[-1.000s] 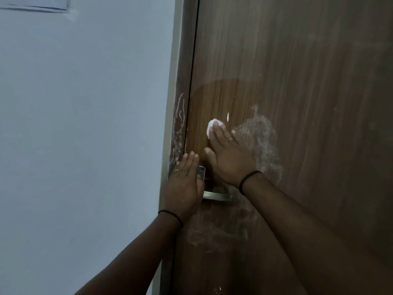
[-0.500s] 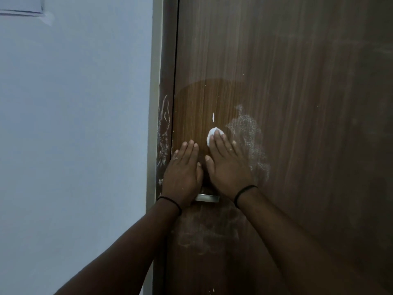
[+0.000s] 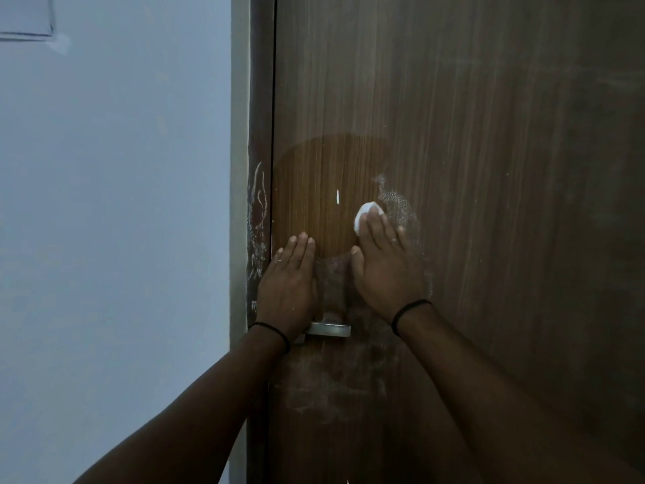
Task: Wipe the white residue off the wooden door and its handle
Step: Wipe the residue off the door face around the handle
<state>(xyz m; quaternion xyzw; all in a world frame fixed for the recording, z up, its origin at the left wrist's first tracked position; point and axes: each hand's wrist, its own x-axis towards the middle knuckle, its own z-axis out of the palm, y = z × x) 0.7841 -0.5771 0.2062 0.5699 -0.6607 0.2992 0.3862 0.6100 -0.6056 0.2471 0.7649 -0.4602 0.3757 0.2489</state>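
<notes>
The brown wooden door (image 3: 471, 141) fills the right of the view. My right hand (image 3: 387, 270) lies flat on it, pressing a small white pad (image 3: 364, 213) under the fingertips at the edge of a speckled white residue patch (image 3: 401, 207). My left hand (image 3: 288, 284) rests flat against the door near its left edge, fingers together, partly covering the metal handle (image 3: 330, 329). A small white streak (image 3: 337, 197) sits above the hands. Fainter residue smears (image 3: 335, 382) spread below the handle.
White scribbled marks (image 3: 257, 225) run down the dark door frame left of the door. A pale blue-grey wall (image 3: 115, 204) takes up the left side, with a framed edge (image 3: 28, 33) at its top corner.
My right hand has slid the white pad to the right, onto the edge of the speckled patch. My left hand has stayed flat by the handle. The view has shifted slightly.
</notes>
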